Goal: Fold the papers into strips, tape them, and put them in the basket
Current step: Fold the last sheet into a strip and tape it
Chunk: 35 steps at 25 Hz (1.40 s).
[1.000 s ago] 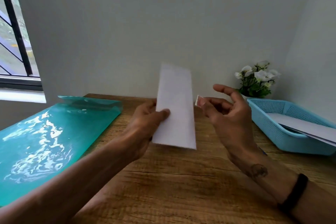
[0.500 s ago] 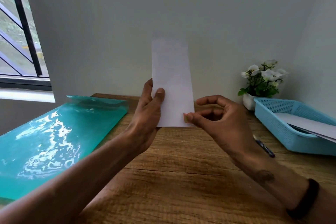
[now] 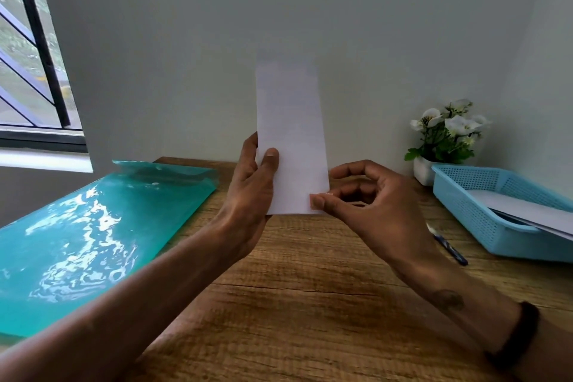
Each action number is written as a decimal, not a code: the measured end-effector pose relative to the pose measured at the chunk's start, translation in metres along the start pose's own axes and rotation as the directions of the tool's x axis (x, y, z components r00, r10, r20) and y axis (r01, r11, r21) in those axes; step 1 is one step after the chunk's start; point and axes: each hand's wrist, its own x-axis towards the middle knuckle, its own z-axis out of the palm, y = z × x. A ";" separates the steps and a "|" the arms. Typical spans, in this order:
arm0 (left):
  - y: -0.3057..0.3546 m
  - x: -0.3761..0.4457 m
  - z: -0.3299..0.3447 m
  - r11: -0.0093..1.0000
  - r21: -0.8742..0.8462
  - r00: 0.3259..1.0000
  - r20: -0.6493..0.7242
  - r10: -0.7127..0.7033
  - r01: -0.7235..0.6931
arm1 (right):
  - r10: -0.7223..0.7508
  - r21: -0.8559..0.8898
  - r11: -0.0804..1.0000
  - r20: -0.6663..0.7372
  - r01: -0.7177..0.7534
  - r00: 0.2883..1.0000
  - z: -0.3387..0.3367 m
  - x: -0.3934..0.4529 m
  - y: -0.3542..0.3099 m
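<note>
Since a second ago, folded strip point(image 3: 291, 140) raised from a slant to upright, mid-frame, above the wooden table point(image 3: 310, 304). Left hand point(image 3: 251, 189) pinches its lower left edge, thumb in front, likely steadying it for taping. Right hand point(image 3: 372, 208), loosely curled, presses thumb and forefinger on the lower right corner, seemingly sticking tape. Basket point(image 3: 465, 195) sits right-of-frame, papers inside.

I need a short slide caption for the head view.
Left hand holds folded paper strip upright; right hand pinches its lower corner.
</note>
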 end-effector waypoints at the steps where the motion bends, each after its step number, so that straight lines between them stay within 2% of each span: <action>1: 0.000 0.000 0.000 1.000 0.010 1.000 0.000 0.004 -0.004 | 0.001 0.001 1.000 0.001 -0.001 1.000 0.000 0.000 0.000; 17: -0.004 -0.002 0.003 1.000 0.009 1.000 0.007 0.025 -0.025 | -0.013 -0.020 1.000 -0.009 0.013 1.000 0.005 -0.004 0.006; 22: -0.004 -0.005 0.004 0.999 -0.043 1.000 0.023 0.010 -0.009 | -0.027 -0.021 0.999 -0.026 0.027 0.999 0.005 -0.005 0.009; 31: -0.004 -0.007 0.006 0.976 -0.187 0.993 0.001 -0.118 0.116 | -0.039 -0.025 0.999 -0.039 0.038 0.998 0.007 -0.004 0.012; 35: -0.008 -0.007 0.004 0.959 -0.188 0.977 0.056 -0.206 0.213 | -0.050 -0.020 0.999 -0.049 0.049 0.998 0.006 -0.005 0.012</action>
